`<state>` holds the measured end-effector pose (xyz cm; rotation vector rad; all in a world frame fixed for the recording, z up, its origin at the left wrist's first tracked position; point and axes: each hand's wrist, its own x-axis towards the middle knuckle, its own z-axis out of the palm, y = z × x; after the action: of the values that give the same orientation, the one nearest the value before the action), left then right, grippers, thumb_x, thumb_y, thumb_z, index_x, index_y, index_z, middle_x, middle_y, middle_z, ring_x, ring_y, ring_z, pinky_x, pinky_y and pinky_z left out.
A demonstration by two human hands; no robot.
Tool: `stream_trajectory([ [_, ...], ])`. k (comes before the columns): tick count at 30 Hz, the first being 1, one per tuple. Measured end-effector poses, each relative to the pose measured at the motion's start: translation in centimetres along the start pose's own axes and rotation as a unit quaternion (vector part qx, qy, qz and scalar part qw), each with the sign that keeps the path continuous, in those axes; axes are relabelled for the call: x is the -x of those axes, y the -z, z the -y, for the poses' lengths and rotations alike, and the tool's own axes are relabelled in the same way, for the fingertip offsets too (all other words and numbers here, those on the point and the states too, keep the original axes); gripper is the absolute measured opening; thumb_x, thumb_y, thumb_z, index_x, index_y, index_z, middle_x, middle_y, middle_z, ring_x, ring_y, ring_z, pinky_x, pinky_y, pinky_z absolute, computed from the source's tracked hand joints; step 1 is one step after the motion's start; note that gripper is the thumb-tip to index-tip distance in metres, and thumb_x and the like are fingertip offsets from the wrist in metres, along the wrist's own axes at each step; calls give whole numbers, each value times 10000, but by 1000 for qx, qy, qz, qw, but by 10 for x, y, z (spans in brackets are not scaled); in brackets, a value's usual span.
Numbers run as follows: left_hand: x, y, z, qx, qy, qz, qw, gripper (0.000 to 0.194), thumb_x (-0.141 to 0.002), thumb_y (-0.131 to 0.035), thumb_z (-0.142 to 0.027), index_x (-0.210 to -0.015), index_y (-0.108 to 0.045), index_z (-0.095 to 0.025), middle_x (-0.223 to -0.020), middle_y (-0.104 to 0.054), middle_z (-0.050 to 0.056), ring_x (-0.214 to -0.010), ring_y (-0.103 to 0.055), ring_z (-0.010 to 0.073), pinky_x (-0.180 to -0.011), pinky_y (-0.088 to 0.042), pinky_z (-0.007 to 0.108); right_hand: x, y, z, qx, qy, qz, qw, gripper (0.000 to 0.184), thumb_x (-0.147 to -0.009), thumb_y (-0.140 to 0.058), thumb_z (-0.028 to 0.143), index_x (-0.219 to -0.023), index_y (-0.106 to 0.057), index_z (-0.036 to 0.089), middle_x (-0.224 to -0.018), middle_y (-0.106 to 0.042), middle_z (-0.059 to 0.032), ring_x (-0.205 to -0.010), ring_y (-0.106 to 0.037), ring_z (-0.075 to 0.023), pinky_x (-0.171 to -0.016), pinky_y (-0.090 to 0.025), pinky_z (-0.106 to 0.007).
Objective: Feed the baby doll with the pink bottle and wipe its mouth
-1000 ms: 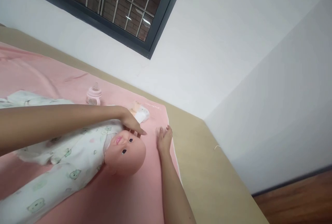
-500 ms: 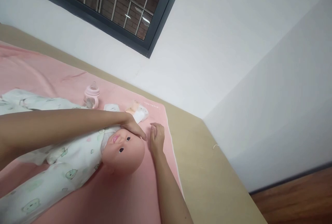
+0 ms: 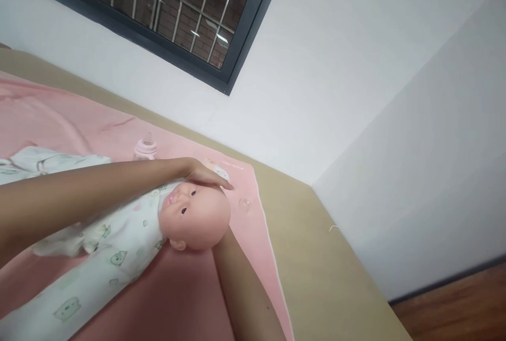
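A baby doll in a white sleepsuit with green bear prints [image 3: 114, 246] lies on a pink blanket [image 3: 177, 299]. Its bare head [image 3: 197, 220] points right and looks raised off the blanket. My left hand [image 3: 203, 176] reaches across from the left and cups the far side of the head, fingers curved along it. My right forearm [image 3: 241, 288] comes up from the bottom edge. Its hand is tucked under the back of the head and is hidden.
A pink baby bottle [image 3: 145, 148] stands behind my left arm. A small clear round thing [image 3: 243, 205] lies on the blanket by the head. The tan surface [image 3: 316, 256] meets white walls; a barred window [image 3: 166, 9] is above, wooden floor [image 3: 454, 304] at right.
My right hand slid from the blanket beside the head to beneath it. The head has risen and turned a little, and my left hand stays on it.
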<state>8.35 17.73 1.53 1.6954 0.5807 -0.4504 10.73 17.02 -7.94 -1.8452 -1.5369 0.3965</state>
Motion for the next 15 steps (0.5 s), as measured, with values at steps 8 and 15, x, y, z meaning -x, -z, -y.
stream_trajectory([
  [8, -4, 9, -1, -20, -30, 3, 999, 706, -807, -371, -722, -1138, -672, -176, -1060, -711, 101, -1073, -618, 314, -953, -488, 389, 4, 27, 81, 407, -166, 204, 875, 290, -272, -780, 63, -384, -525, 145, -781, -597, -1, -1168, -499, -338, -736, -549, -399],
  [15, -9, 9, 0, 1, -28, 40, 999, 664, -797, -435, -701, -1194, -642, -210, -1081, -708, 78, -1100, -607, 301, -970, -476, 379, 33, 57, 90, 745, -290, 422, 426, 538, -287, -827, 99, -799, -754, 248, -970, -655, 6, -1056, -577, -278, -737, -542, -376],
])
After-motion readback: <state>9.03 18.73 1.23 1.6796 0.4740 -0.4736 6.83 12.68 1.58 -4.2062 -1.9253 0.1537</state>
